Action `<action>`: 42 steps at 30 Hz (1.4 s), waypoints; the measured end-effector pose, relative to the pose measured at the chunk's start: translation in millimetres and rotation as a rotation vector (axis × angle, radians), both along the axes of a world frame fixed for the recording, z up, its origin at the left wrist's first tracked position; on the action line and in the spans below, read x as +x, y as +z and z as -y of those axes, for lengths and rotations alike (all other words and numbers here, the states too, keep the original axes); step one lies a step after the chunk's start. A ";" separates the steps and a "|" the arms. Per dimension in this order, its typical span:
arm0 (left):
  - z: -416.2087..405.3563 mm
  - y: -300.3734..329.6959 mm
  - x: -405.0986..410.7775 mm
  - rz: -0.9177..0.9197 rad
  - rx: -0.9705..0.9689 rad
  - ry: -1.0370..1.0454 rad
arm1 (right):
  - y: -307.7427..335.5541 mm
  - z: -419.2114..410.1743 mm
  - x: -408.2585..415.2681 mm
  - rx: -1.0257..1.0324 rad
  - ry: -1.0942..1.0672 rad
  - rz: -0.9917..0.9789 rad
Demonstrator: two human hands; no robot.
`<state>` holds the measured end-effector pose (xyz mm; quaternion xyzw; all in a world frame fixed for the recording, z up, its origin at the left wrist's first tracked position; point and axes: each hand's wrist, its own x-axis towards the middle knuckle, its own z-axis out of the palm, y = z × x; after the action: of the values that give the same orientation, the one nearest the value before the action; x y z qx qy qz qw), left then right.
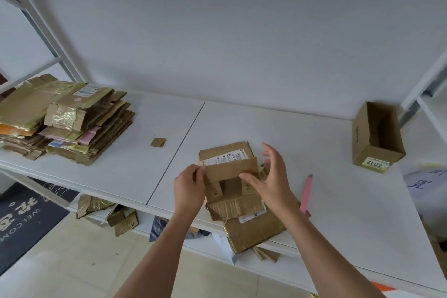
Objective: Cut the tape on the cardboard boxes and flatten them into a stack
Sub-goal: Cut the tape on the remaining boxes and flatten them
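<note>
Here, one opened box (pixel 232 176) lies at the shelf's (pixel 314 152) front edge; the left hand (pixel 189 186) pinches its flap, the right hand (pixel 271 176) spread wide beside it. One stack (pixel 65 118), one upright box (pixel 377 138), and one pink cutter (pixel 306 193), probably.

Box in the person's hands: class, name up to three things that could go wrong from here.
1. The box hangs partly over the table edge; pressing it flat could tip it to the floor.
2. The pink cutter lies close beside the right hand; a sweep of the arm might knock it off or catch the blade end.
3. The left hand only pinches one flap, so torn cardboard may rip further.
</note>
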<state>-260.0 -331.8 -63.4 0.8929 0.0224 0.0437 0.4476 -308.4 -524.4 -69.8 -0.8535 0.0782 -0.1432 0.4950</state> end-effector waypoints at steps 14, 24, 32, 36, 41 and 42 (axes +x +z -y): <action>-8.2 -3.8 3.9 -0.084 -0.106 0.019 | -24.4 -3.5 -3.2 -0.026 0.124 -0.188; 3.0 8.7 -6.8 -0.130 -0.402 -0.110 | 8.9 15.8 -1.6 0.141 0.119 -0.185; 17.9 2.5 -7.6 -0.096 -0.215 0.069 | 24.7 13.0 7.6 0.103 0.136 -0.154; 17.9 1.7 -3.3 -0.131 -0.233 0.072 | 34.9 13.4 3.9 0.111 0.118 -0.141; -2.6 14.0 -6.6 -0.254 -0.451 -0.192 | 49.9 24.5 0.4 0.086 0.116 -0.068; -8.5 16.1 -5.9 -0.270 -0.488 -0.245 | 53.3 28.2 -0.4 0.081 0.119 -0.060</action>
<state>-265.9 -323.3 -47.3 0.7528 -0.0163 -0.1363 0.6438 -308.8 -552.6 -16.5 -0.8398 0.0478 -0.0848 0.5341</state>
